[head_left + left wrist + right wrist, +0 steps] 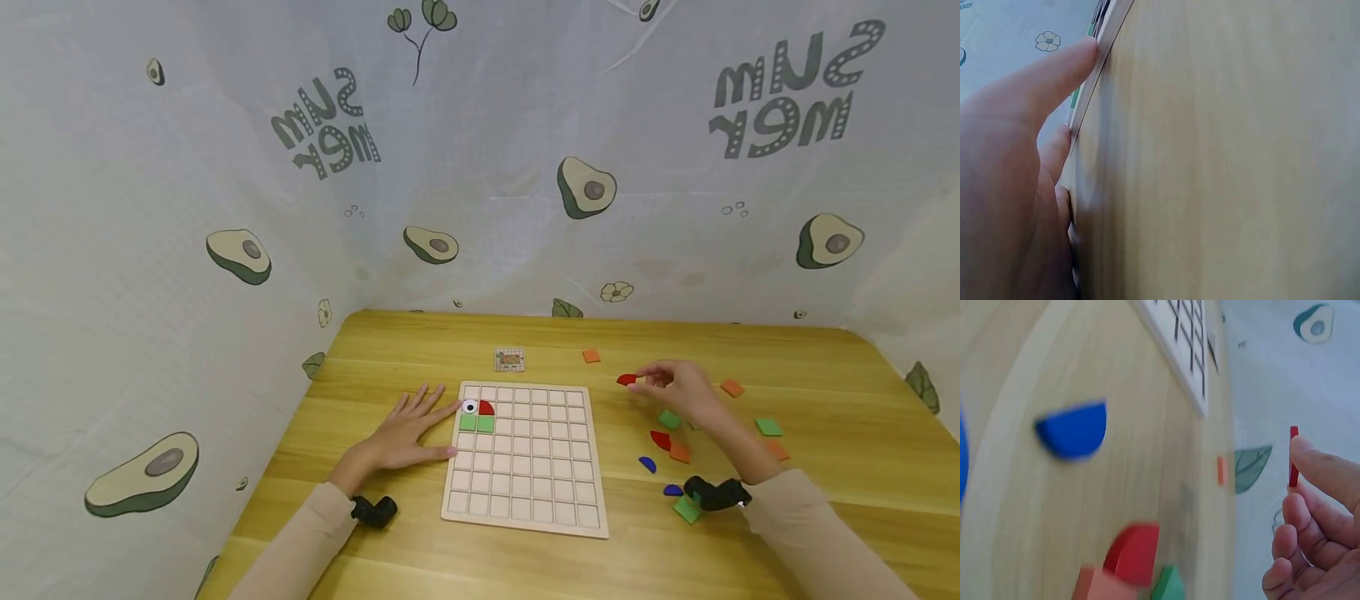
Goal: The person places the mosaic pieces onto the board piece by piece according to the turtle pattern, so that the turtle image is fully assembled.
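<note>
The place is a screened-off nook; whether in a home, office or studio cannot be told. Pale, creased sheeting [495,100] hangs behind the far edge of a wood-grained table [540,567] and along its left and right edges. Printed avocados [587,187], flowers [617,292] and mirrored "summer" lettering [780,121] give the sheeting the look of a household curtain.

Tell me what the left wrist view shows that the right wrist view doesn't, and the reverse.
Only the left wrist view: the left hand, fingertips at the edge of the board, and slivers of green on it.

Only the right wrist view: the right hand pinching a red piece, plus a blue piece and another red one lying loose.

Both: part of the board, the table and the printed curtain.
</note>
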Tool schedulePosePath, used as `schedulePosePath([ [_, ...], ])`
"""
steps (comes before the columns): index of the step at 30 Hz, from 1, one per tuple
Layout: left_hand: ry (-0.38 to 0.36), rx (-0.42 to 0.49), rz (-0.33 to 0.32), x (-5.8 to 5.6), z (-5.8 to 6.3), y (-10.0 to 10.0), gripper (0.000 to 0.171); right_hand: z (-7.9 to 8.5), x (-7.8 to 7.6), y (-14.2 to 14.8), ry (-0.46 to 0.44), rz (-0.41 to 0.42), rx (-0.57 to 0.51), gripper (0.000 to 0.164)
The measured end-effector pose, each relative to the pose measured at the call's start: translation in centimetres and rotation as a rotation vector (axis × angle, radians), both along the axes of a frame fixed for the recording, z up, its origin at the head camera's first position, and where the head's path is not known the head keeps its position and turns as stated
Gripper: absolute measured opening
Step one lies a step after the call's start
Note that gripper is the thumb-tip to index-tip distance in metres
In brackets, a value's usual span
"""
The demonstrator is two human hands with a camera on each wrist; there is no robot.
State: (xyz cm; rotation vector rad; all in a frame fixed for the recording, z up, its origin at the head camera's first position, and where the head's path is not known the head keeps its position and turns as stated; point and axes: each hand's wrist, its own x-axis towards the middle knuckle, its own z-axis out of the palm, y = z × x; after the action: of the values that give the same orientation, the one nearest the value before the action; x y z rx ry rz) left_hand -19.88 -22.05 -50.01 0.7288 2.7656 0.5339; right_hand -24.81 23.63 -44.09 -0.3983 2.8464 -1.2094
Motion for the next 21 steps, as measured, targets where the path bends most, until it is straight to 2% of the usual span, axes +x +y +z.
schedulePosePath([
  [8, 0.006, 0.002, -0.004, 0.2, 0.2, 0.2, 0.082, 0.1, 0.6, -3.6, 0.011, 0.015, -0.054, 0.027],
  [14, 0.002, 0.005, -0.004, 0.3, 0.4, 0.2, 0.082, -0.4, 1.0, -6.3, 0.016, 0.062, -0.1, 0.025],
  [21, 0.012, 0.009, -0.009, 0.3, 0.4, 0.1, 0.081, -1.0, 1.4, -9.6, -0.026, 0.125, -0.147, 0.024],
])
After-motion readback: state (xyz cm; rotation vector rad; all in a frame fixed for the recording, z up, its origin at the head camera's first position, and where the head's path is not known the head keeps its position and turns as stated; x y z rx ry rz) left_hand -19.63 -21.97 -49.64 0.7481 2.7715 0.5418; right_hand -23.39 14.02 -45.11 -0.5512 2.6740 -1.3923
